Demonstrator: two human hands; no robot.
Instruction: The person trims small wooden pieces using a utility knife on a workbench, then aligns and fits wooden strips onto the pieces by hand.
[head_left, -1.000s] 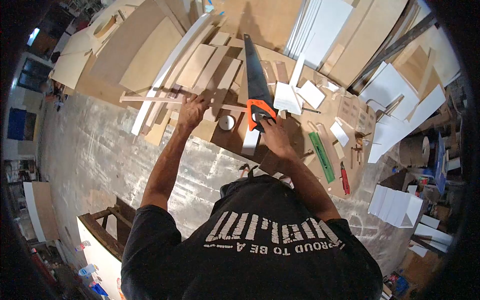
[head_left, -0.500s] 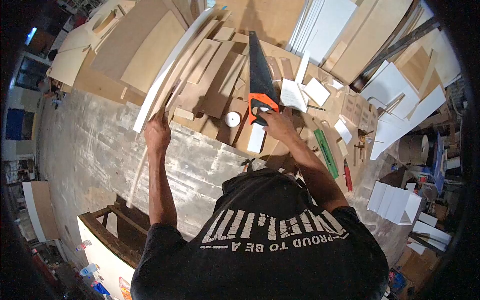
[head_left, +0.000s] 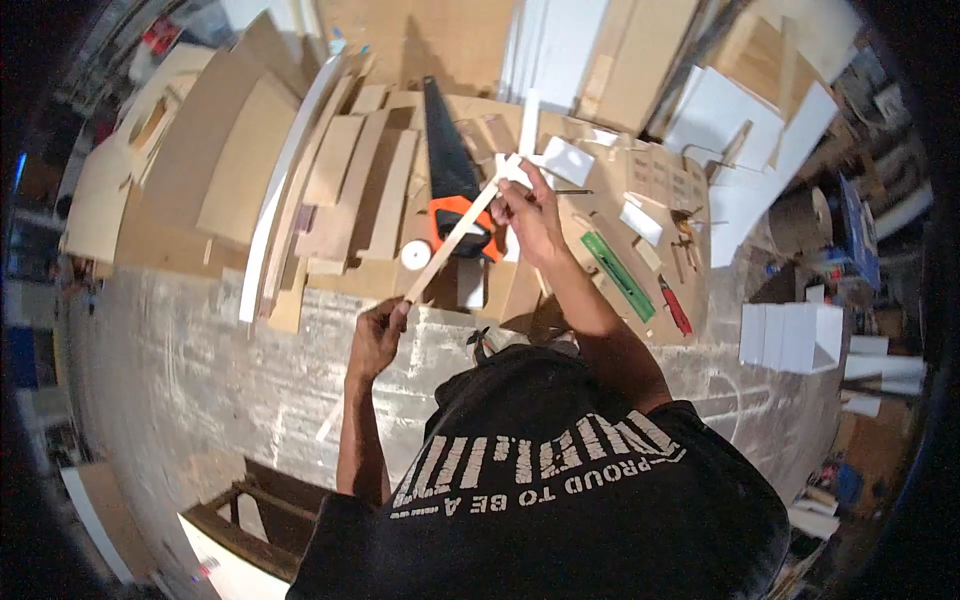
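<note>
A thin pale wooden strip (head_left: 455,240) runs diagonally across the front of my body. My left hand (head_left: 374,338) pinches it at the lower part, and a pale length appears to continue below that hand. My right hand (head_left: 532,218) is closed around the strip near its upper end. Beneath the strip, a handsaw (head_left: 449,150) with a black blade and orange-black handle lies on the work surface, its handle partly covered. Beside the handle is a white round roll (head_left: 415,255). White scraps (head_left: 568,160) lie beyond my right hand.
Long boards (head_left: 345,190) and a curved white-edged strip (head_left: 290,185) lie left of the saw. A green tool (head_left: 617,275) and a red-handled tool (head_left: 674,305) are at the right. White panels (head_left: 553,50) lean at the back. A frame (head_left: 260,510) stands at lower left.
My right hand has let go of the saw handle and taken hold of the strip. My left hand has brought the strip from beside the boards across towards the middle. The view has shifted.
</note>
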